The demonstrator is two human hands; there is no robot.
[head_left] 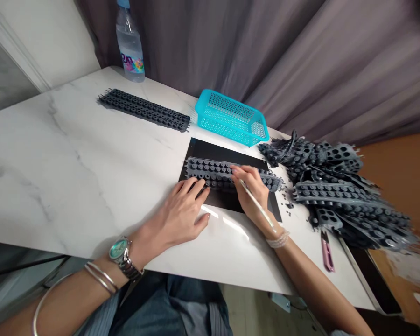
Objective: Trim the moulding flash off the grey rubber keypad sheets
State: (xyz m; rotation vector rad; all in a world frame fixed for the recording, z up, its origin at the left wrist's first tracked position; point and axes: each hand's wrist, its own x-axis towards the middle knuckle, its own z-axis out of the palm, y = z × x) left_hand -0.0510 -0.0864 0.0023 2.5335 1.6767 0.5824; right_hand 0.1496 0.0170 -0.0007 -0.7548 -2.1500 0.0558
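Note:
A dark grey rubber strip [213,166] with rows of round studs lies on a thin black mat [227,201]. My left hand [184,212] rests flat, its fingertips touching the strip's near left edge and its thumb spread on the white table. In a pinch, my right hand [252,191] grips a slim pale stick-like tool [258,205], whose shaft slants back over the wrist. Its tip is hidden by the fingers, above the strip's middle. Small dark round bits [289,205] lie off the mat's right edge.
A turquoise mesh basket [227,128] stands behind the mat. Another studded strip [145,109] and a water bottle [130,46] are at the back left. Right of me lie a heap of studded strips [336,196], pink thread snips [327,254] and a phone-like slab [374,275].

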